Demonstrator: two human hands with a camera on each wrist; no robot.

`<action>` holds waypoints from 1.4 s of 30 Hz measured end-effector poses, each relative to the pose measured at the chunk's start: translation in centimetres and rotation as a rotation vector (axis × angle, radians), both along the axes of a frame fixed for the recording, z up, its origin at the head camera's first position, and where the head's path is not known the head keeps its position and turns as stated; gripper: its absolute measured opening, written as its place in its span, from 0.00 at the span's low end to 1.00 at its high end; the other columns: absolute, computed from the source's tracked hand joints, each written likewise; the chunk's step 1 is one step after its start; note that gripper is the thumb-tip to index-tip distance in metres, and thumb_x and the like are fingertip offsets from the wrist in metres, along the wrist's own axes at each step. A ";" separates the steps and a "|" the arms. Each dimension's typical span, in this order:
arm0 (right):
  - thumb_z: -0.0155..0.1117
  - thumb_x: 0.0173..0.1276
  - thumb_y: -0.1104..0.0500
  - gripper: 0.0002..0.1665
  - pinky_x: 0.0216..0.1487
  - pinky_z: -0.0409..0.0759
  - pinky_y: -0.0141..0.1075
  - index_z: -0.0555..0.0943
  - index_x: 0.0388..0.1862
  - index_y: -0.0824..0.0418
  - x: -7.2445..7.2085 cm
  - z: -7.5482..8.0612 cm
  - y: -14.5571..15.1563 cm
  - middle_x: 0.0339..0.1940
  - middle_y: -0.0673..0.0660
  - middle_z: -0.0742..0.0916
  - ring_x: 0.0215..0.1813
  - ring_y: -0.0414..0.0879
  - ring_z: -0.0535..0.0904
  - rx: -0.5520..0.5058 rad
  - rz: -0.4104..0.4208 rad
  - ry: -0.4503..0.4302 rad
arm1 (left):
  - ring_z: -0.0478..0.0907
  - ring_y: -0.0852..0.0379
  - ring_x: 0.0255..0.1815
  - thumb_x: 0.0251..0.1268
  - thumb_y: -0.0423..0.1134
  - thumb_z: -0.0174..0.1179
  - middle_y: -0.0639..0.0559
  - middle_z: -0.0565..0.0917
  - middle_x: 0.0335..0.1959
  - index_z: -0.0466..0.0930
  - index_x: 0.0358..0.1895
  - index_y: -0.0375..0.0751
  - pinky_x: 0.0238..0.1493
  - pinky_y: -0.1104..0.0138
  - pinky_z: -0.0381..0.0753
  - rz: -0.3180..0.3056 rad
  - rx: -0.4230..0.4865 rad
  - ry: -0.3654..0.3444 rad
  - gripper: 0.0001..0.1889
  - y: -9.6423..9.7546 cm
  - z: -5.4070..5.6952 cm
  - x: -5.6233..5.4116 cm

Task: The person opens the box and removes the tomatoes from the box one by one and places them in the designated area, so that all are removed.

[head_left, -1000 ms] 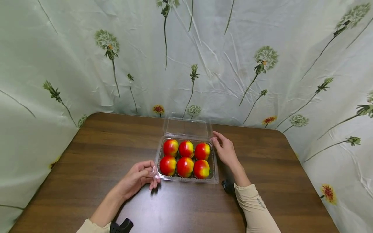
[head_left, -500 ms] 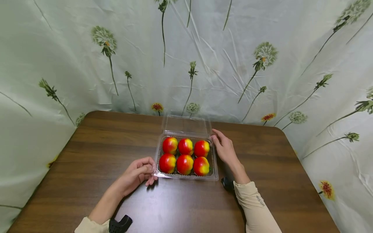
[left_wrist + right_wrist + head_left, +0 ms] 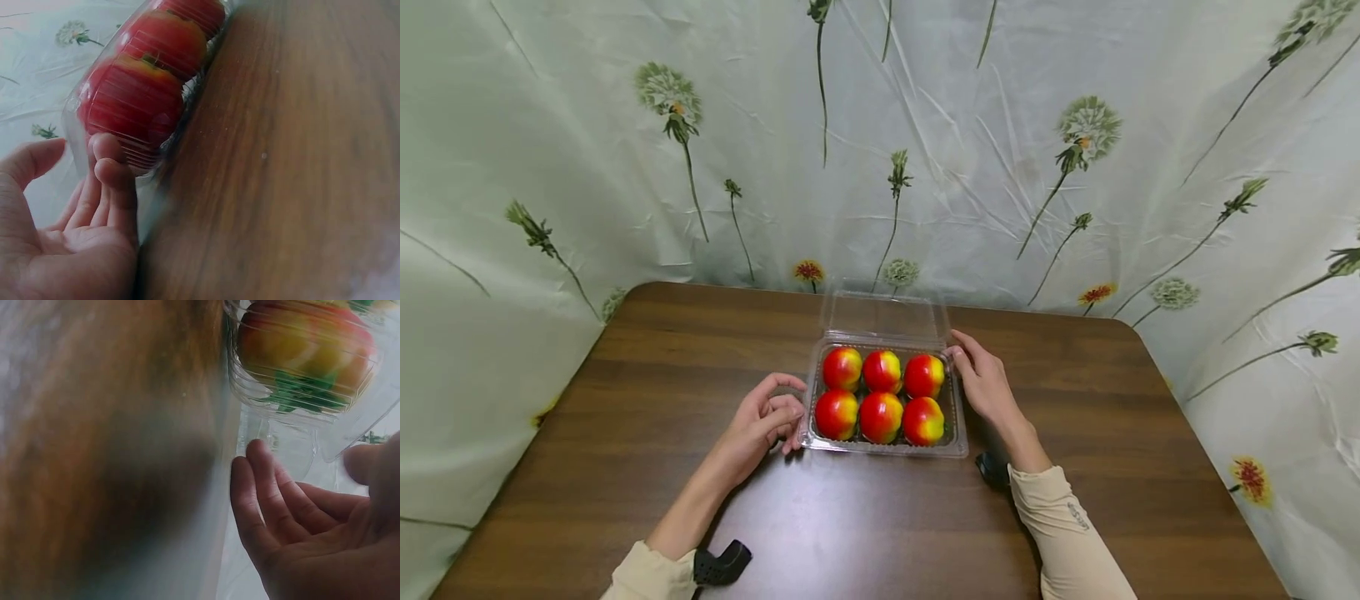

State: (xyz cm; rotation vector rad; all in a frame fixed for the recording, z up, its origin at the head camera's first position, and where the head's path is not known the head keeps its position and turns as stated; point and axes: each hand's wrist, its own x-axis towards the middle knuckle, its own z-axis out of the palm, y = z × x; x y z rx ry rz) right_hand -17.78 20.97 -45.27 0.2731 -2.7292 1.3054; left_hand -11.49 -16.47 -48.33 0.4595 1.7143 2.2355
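A clear plastic clamshell container [image 3: 887, 450] sits on the table with its lid [image 3: 887, 318] raised at the back. Several shiny red-and-yellow round fruits [image 3: 881, 417] fill it in two rows. My left hand [image 3: 765, 421] is at the container's left side, fingers loosely bent near the wall. In the left wrist view, the left thumb [image 3: 40, 159] stands apart from the rim. Along the right side, near the hinge, lies my right hand [image 3: 988, 385]. The right wrist view shows its fingers [image 3: 265, 490] extended below the container wall, thumb near the rim; contact is unclear.
The brown wooden table [image 3: 880, 533] has rounded back corners. A pale curtain [image 3: 985, 167] with dandelion prints hangs right behind it. Black wrist devices [image 3: 722, 564] sit at both wrists.
My left fingers have loosened from the container's front left corner and shifted slightly back along its side. The right hand stays beside the container. The view has shifted slightly.
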 end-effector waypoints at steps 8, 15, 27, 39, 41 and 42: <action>0.47 0.88 0.49 0.28 0.58 0.87 0.53 0.73 0.76 0.63 0.3 0.1 0.0 0.56 0.63 0.89 0.47 0.57 0.88 -0.039 -0.009 -0.018 | 0.76 0.54 0.23 0.79 0.28 0.53 0.52 0.85 0.33 0.60 0.71 0.33 0.25 0.68 0.82 0.073 0.000 0.029 0.23 0.4 0.2 -1.3; 0.42 0.89 0.46 0.30 0.58 0.87 0.53 0.71 0.78 0.62 1.1 0.3 0.6 0.59 0.65 0.87 0.47 0.56 0.88 -0.053 0.025 -0.042 | 0.76 0.54 0.23 0.79 0.26 0.52 0.52 0.85 0.33 0.58 0.74 0.31 0.24 0.69 0.82 0.086 0.042 0.053 0.25 1.1 -0.2 -2.6; 0.51 0.86 0.47 0.30 0.67 0.81 0.56 0.69 0.79 0.58 4.2 0.6 0.3 0.70 0.61 0.80 0.64 0.57 0.81 -0.008 0.030 0.038 | 0.76 0.54 0.22 0.77 0.24 0.54 0.51 0.84 0.32 0.66 0.72 0.33 0.22 0.69 0.81 0.097 0.022 0.110 0.24 1.6 -0.4 -3.5; 0.58 0.82 0.47 0.32 0.68 0.81 0.56 0.70 0.78 0.58 5.7 0.7 -0.4 0.76 0.59 0.75 0.69 0.56 0.76 0.018 0.038 0.083 | 0.74 0.53 0.24 0.74 0.23 0.56 0.52 0.84 0.30 0.66 0.71 0.29 0.23 0.69 0.79 0.106 -0.008 0.165 0.24 1.6 -0.3 -3.4; 0.61 0.80 0.47 0.33 0.67 0.82 0.55 0.70 0.78 0.58 6.2 0.7 -0.3 0.77 0.58 0.73 0.70 0.56 0.76 0.007 0.036 0.083 | 0.74 0.53 0.24 0.74 0.23 0.56 0.52 0.84 0.30 0.66 0.71 0.29 0.23 0.69 0.79 0.099 -0.005 0.165 0.24 1.6 -0.3 -3.3; 0.62 0.79 0.47 0.34 0.67 0.82 0.55 0.69 0.78 0.58 6.5 0.7 -0.3 0.78 0.58 0.72 0.71 0.57 0.75 0.002 0.034 0.083 | 0.74 0.53 0.24 0.75 0.23 0.56 0.52 0.84 0.30 0.66 0.71 0.29 0.23 0.69 0.79 0.094 -0.005 0.164 0.24 1.6 -0.4 -3.3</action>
